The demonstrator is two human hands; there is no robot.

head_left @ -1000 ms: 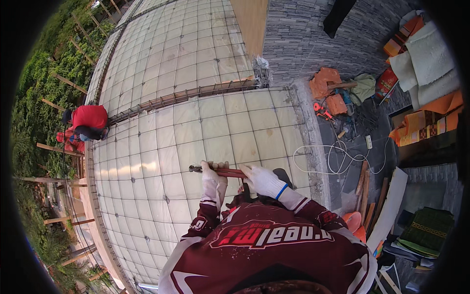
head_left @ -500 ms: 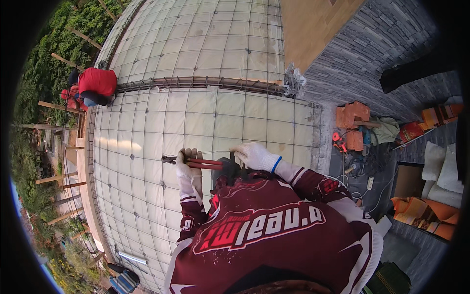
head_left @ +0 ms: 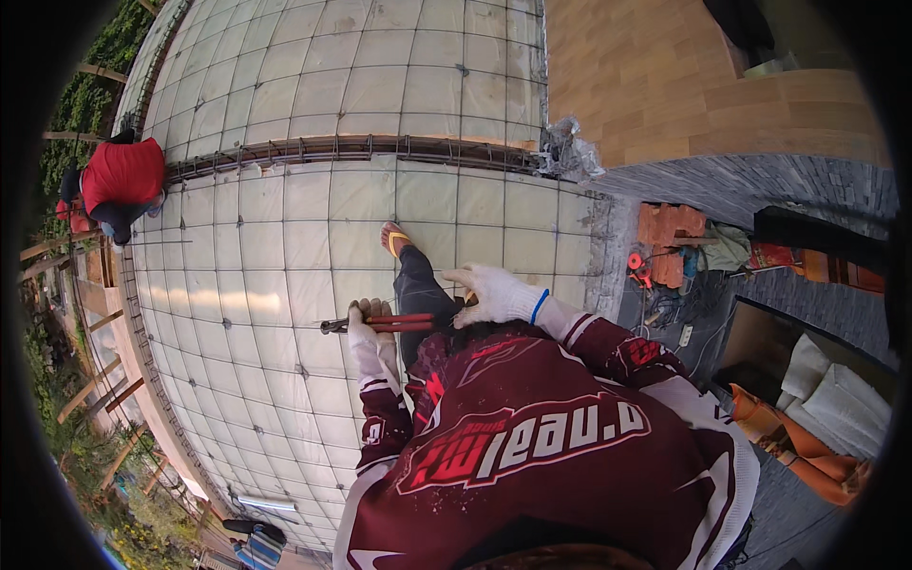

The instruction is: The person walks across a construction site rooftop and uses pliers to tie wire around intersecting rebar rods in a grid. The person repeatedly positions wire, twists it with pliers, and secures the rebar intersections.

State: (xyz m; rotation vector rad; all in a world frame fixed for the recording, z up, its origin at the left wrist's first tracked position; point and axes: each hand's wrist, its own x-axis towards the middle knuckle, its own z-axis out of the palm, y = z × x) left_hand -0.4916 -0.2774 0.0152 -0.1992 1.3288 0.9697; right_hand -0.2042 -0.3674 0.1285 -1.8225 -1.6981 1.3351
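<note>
My left hand (head_left: 369, 328), in a pale work glove, is closed round a pair of end-cutting pincers (head_left: 407, 320). Their dark jaws point left and the red handles reach right across my dark trouser leg. My right hand (head_left: 501, 294), in a white glove with a blue cuff edge, hovers beside the same leg. Its fingers and thumb are apart, with no tool visible between them. One foot in a yellow flip-flop (head_left: 392, 239) is set ahead on the wire grid (head_left: 304, 228), which lies over pale sheeting.
A rebar beam cage (head_left: 361, 147) crosses ahead. At far left a person in red (head_left: 123, 176) bends by the slab's edge; another person (head_left: 258, 546) is at lower left. Orange bricks (head_left: 665, 237), a red tool (head_left: 640, 271) and cables lie right, beside a stone-clad wall (head_left: 684, 185).
My view has shifted, and the foot in the yellow flip-flop now shows stretched ahead. The pincers stay in my left hand. The person in red appears farther left.
</note>
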